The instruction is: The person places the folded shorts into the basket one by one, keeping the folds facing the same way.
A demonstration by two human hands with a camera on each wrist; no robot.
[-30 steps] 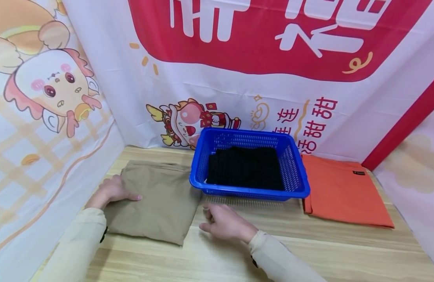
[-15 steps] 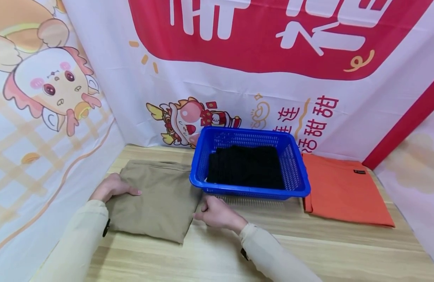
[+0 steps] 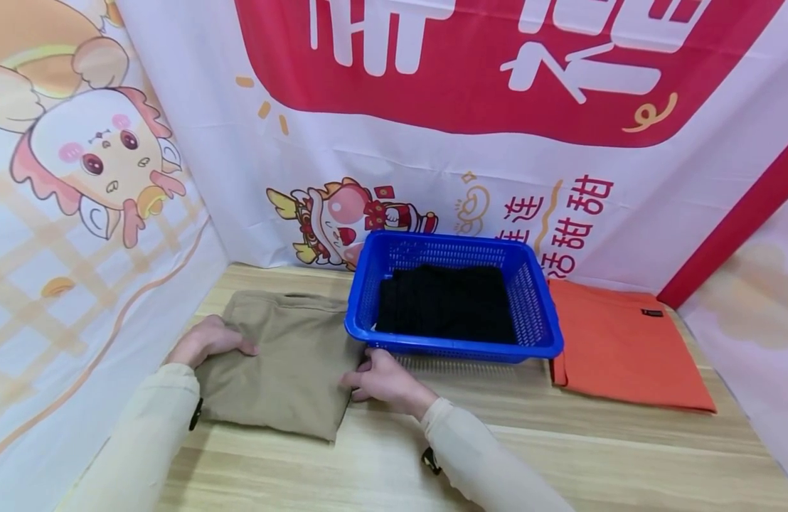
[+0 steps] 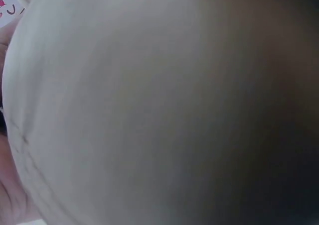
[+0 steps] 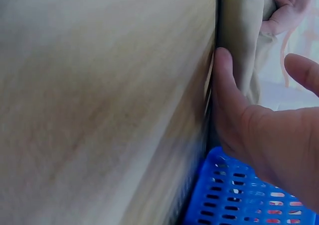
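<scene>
Small booth-type nook, bldg type unclear: wood-grain tabletop point(image 3: 599, 455) at 6 o'clock, hemmed in w/ printed fabric, i.e. red/wht Chinese-lettered banner point(image 3: 471, 107) at 12, cartoon-print cloth point(image 3: 93, 220) at approx. 9–10, pale cloth point(image 3: 752, 306) at approx. 3.

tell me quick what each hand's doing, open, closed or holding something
Left hand: can't tell; thumb on the khaki cloth, other fingers mostly hidden.
Right hand: open, reaching the cloth's right edge, not gripping it.
</scene>
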